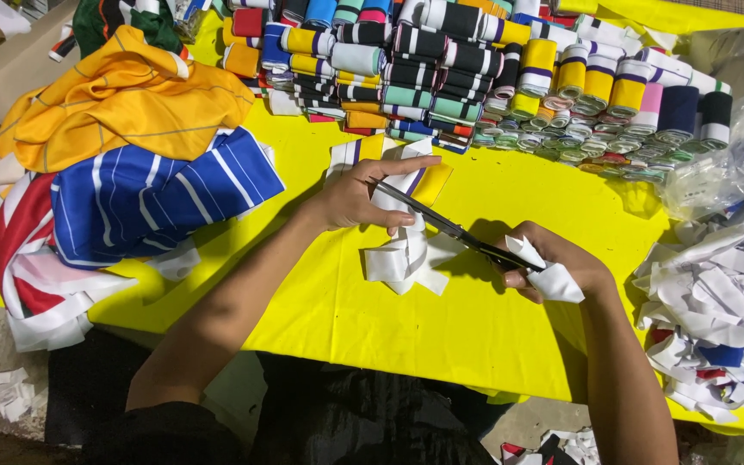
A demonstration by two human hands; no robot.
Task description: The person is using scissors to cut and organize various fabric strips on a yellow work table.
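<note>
White ribbed fabric strip (406, 245) pinned under left hand (356, 196); right hand (553, 263) grips black scissors (454, 228), blades angled far-left across it

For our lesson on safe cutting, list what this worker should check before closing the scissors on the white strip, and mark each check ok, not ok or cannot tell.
1. Right hand grips the scissors by the handles: ok.
2. Blades are open, pointing up-left toward the white strip: ok.
3. Left hand holds the strip at the blades: ok.
4. Left fingertips clear of the blades: not ok, they lie right beside the upper blade.
5. Strip actually between the blades: cannot tell.
6. Yellow table cover bare beneath the cut, with the rolled trims and folded striped fabrics set apart: ok.
</note>
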